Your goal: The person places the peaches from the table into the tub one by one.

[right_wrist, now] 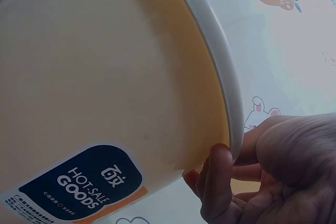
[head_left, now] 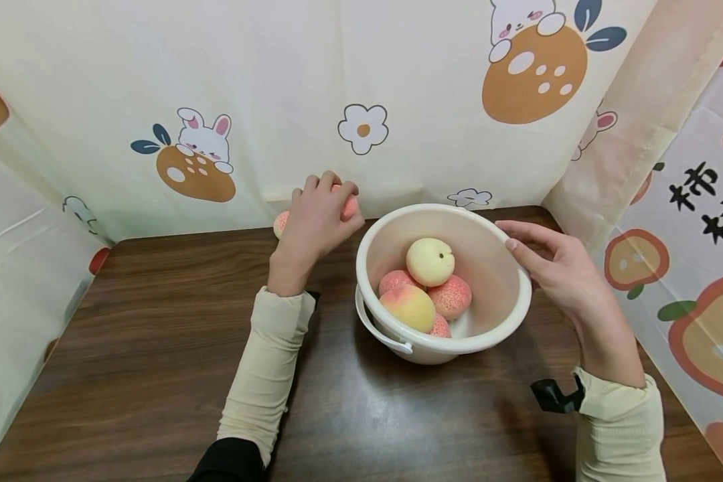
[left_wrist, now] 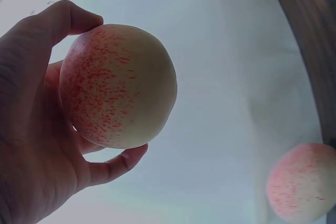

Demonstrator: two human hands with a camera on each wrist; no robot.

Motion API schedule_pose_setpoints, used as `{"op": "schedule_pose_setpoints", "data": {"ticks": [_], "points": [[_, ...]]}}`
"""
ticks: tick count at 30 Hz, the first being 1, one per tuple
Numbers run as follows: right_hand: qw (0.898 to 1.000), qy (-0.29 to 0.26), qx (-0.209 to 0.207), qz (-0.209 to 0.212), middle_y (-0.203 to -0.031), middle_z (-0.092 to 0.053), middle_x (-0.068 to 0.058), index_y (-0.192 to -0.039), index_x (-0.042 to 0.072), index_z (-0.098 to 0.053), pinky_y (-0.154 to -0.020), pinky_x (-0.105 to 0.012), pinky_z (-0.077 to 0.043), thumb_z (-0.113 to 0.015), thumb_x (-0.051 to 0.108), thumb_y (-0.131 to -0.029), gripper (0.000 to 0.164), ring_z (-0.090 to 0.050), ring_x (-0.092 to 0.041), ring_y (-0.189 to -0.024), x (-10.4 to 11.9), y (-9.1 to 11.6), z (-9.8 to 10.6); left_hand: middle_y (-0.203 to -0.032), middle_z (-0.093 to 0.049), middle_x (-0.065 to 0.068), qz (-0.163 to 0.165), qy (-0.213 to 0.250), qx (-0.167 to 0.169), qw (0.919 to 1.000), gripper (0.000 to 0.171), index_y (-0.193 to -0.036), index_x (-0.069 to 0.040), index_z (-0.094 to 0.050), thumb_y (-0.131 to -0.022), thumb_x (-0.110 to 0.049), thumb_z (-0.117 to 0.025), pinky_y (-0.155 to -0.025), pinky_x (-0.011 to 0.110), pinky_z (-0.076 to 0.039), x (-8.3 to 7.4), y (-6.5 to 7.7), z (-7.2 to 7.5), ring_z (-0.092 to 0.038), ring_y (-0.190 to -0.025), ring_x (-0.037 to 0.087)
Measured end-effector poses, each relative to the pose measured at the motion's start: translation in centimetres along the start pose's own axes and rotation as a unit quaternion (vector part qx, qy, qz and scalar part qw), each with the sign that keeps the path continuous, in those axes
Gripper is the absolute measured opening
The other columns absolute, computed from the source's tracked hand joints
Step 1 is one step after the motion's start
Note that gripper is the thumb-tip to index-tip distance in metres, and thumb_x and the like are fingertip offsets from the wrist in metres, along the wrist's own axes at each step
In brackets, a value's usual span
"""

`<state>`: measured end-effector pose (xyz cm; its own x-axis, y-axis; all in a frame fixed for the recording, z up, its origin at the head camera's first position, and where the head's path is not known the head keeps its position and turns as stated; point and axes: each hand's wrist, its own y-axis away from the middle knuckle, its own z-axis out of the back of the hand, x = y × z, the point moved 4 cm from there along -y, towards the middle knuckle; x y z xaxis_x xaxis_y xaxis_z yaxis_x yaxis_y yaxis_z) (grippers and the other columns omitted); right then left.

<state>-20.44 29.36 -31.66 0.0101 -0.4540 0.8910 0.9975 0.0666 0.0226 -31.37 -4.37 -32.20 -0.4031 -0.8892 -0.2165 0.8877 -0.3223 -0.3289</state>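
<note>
My left hand (head_left: 316, 217) holds a peach (left_wrist: 118, 87), pale with red speckles, its fingers and thumb curved round the sides. In the head view that hand is at the back of the table, left of a cream bucket (head_left: 494, 328), and mostly covers the peach. Another pink peach (head_left: 280, 225) lies just behind the left wrist at the back edge. My right hand (head_left: 569, 274) pinches the bucket's rim on its right side, thumb and fingers on either side of it. Inside the bucket are several peaches, with a pale yellow one (head_left: 430, 261) on top.
The bucket stands on a dark wooden table (head_left: 144, 348), its white handle (head_left: 373, 328) hanging down the left front. Pale curtains (head_left: 289, 87) with rabbit and fruit prints rise behind the table and along both sides. A label (right_wrist: 86, 184) is on the bucket's outer wall.
</note>
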Motion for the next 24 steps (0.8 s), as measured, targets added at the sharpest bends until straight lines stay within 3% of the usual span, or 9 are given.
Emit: {"op": "schedule_pose_setpoints", "data": {"ticks": [12,24], "points": [[1.000,0.017,-0.001,0.007,-0.114,-0.069,0.019,-0.146,0.012,-0.059,-0.068,-0.028,-0.062,-0.061,0.034,-0.105,0.046,-0.072,-0.001,-0.090,0.0,0.0,0.0,-0.127,-0.059,0.010,-0.035,0.025,-0.056,0.9975,0.038,-0.123,-0.022,-0.068,-0.088,-0.028,-0.055,-0.087,0.055,-0.046,-1.8,0.9,2.4,-0.054,-0.117,0.037],[1.000,0.014,-0.002,0.004,-0.114,-0.068,0.020,-0.147,0.012,-0.059,-0.067,-0.028,-0.062,-0.061,0.034,-0.105,0.047,-0.071,-0.001,-0.090,0.0,0.1,0.0,-0.127,-0.061,0.008,-0.092,0.040,-0.095,0.9904,0.036,-0.124,-0.021,-0.068,-0.090,-0.028,-0.060,-0.086,0.052,-0.047,-4.4,2.0,4.2,-0.055,-0.115,0.035]]}}
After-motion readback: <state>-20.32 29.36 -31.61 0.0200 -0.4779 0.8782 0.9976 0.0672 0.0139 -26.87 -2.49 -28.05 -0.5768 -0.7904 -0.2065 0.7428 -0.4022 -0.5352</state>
